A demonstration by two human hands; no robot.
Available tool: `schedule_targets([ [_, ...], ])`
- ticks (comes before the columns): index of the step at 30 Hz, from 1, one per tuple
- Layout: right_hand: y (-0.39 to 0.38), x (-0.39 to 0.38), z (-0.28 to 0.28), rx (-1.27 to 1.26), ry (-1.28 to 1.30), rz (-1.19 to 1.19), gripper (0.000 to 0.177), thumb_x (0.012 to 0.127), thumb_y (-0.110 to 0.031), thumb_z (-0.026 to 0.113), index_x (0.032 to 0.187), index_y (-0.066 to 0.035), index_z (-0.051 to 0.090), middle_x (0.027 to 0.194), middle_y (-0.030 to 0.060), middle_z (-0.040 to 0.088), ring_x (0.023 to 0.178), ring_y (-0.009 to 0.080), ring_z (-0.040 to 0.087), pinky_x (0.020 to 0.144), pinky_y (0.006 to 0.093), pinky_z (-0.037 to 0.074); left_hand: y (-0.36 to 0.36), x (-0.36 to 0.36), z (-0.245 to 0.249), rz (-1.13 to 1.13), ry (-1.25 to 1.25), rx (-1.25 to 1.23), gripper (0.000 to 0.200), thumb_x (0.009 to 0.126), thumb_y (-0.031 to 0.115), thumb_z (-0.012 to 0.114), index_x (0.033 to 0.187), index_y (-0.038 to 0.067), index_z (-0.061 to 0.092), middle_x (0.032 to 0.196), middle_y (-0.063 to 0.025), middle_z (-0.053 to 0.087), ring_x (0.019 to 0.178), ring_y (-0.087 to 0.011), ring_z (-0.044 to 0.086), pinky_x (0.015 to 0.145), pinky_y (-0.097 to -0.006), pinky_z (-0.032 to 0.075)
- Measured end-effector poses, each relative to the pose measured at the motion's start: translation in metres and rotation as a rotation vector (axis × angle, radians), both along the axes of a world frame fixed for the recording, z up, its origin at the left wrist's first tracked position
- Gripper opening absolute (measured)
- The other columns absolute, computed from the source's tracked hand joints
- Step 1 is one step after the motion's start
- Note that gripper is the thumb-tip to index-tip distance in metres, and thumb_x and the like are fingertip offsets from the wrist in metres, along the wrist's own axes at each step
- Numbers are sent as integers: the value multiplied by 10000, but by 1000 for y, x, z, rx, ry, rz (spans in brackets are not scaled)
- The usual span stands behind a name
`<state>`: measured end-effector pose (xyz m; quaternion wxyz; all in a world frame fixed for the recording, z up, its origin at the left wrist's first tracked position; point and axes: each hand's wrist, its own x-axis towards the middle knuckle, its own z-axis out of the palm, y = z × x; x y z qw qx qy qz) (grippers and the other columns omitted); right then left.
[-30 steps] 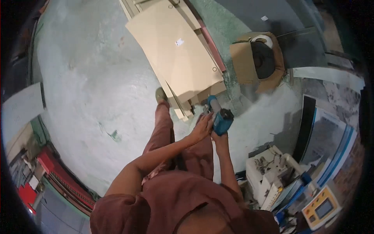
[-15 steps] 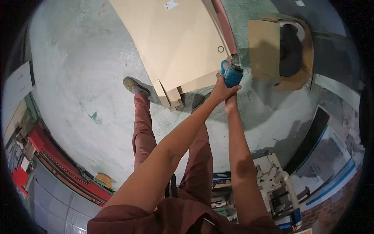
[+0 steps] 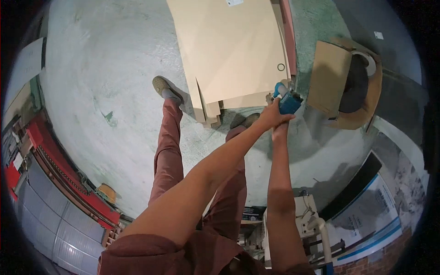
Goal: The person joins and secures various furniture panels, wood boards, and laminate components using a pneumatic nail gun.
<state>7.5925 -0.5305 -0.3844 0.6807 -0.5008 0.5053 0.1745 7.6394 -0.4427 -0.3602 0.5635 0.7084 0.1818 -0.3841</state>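
A blue hand-held tool (image 3: 290,103) with a dark end and a lighter blue curved part is held in front of me, close to the corner of a stack of cardboard sheets (image 3: 231,55). Its exact kind I cannot make out. My left hand (image 3: 271,115) is closed on its near side, thumb reaching right. Just below, my right hand (image 3: 280,130) comes up under the tool; its fingers are largely hidden behind the left hand and the tool. A small dark ring (image 3: 281,67) lies on the top sheet near its right edge.
An open cardboard box (image 3: 327,80) with a dark roll inside stands to the right. A white machine (image 3: 302,211) is close by my right arm, with a printed panel (image 3: 366,220) beyond. Along the left runs a red-edged bench (image 3: 68,169). Both my feet are beside the stack.
The view has shifted, so the stack, box and hands appear further right and lower. Both hands stay on the blue tool, near the same corner of the stack.
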Motion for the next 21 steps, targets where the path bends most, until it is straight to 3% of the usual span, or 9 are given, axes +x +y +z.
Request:
schedule_targets([
  [3,21,-19,20,60,27,44,436,898,-381,322,1245,-116,328,1202,20,425,1090,175,434,902,340,369,25,-28,17,137,-55,37,919,574,474,711,1226,-29,303,1100,-274,464,1020,-379,477,846,-401,395],
  [5,44,-35,29,114,72,298,378,902,-304,367,1202,-75,386,1153,24,449,1025,145,444,877,289,360,47,-50,28,258,-110,137,847,585,425,718,1196,-21,337,1050,-267,497,970,-382,505,811,-409,412],
  [7,67,-54,21,22,-202,674,349,901,-271,380,1164,-45,414,1124,31,446,992,117,423,851,277,348,73,-73,30,309,-130,209,821,598,397,721,1188,-30,344,1044,-263,501,966,-379,506,812,-407,409],
  [10,106,-76,2,-13,-172,822,339,896,-285,386,1097,-22,459,1047,68,487,907,128,466,786,273,386,114,-94,32,459,-88,214,790,623,397,708,1176,-45,356,1036,-256,507,960,-364,512,810,-394,408],
  [14,150,-75,17,42,-33,626,358,888,-323,392,999,-7,518,934,88,539,797,147,520,700,276,432,150,-103,28,477,11,206,770,641,413,696,1165,-42,362,1028,-245,516,961,-346,518,799,-382,413],
  [16,152,-98,-17,136,102,292,374,880,-336,399,915,4,553,851,85,568,731,155,545,620,279,447,156,-108,17,472,60,216,780,628,435,699,1160,-28,366,1025,-246,518,955,-349,520,797,-385,413],
  [17,154,-97,-17,130,97,291,374,880,-336,399,915,4,553,851,85,568,731,155,545,620,279,447,158,-107,16,471,55,209,780,628,435,699,1160,-28,366,1025,-246,518,955,-349,520,797,-385,413],
  [19,156,-92,-15,58,-74,582,213,879,-236,396,846,-54,502,828,23,512,786,72,466,682,239,376,161,-103,16,481,87,186,797,616,452,701,1162,-21,365,1029,-248,517,950,-348,525,797,-383,414],
  [21,148,-92,-17,-89,49,751,235,882,-255,390,893,-45,496,872,32,513,832,83,463,710,249,372,161,-98,18,454,98,190,801,617,455,700,1163,-24,362,1027,-249,516,947,-349,528,793,-382,417],
])
